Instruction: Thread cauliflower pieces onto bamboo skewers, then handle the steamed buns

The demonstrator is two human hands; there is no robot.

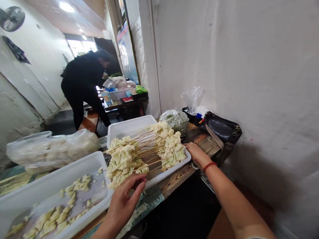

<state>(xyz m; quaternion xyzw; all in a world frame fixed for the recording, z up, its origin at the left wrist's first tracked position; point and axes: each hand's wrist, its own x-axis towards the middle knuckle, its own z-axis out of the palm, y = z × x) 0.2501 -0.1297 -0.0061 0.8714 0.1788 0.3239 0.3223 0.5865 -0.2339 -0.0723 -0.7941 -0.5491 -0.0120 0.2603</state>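
Observation:
A white plastic tray (170, 173) holds cauliflower skewers in two heaps, a left heap (122, 158) and a right heap (171, 144). Their bare wooden sticks (145, 145) point inward across the middle. My left hand (127, 197) is at the tray's near left corner, just below a cauliflower piece; its fingers are curved, with a gap between thumb and forefinger. At the tray's right end, my right hand (196, 153) grips the rim beside the right heap, some fingertips hidden. Left of it, a second white tray (94, 166) contains loose cauliflower florets and crumbs (73, 193).
Behind the trays lie a clear bag of pale food (60, 147) and a bag of greens (175, 120). A dark handbag (222, 127) stands by the wall on the wooden table (178, 176). Farther back, a person in black (82, 77) bends over another table (123, 104).

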